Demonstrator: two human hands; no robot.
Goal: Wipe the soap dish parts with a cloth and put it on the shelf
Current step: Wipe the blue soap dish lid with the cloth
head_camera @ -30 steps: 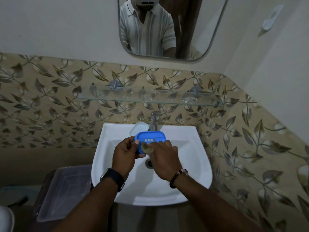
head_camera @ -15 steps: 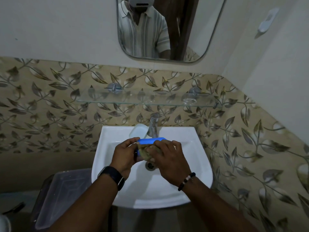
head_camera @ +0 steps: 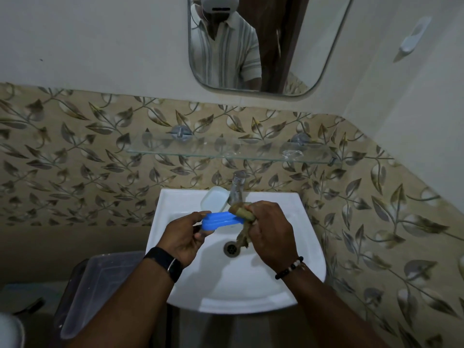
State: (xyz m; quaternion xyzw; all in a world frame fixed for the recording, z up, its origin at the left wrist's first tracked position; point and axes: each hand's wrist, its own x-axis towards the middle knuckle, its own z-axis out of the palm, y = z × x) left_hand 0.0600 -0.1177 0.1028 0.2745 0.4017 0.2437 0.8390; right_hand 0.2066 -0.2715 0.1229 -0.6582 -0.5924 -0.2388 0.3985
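Over the white basin (head_camera: 288, 280), the blue soap dish part (head_camera: 219, 221) is pinched at its left end by the left hand (head_camera: 184, 238), while its right end is rubbed with an olive cloth (head_camera: 242, 213) bunched in the closed right hand (head_camera: 270, 233). A slip is judged possible: the dish is gripped at one end only (probably wet plastic), and cloth pressure could lever it into the basin. Its long axis runs left to right, nearly level. The glass shelf (head_camera: 226, 156) is seen above.
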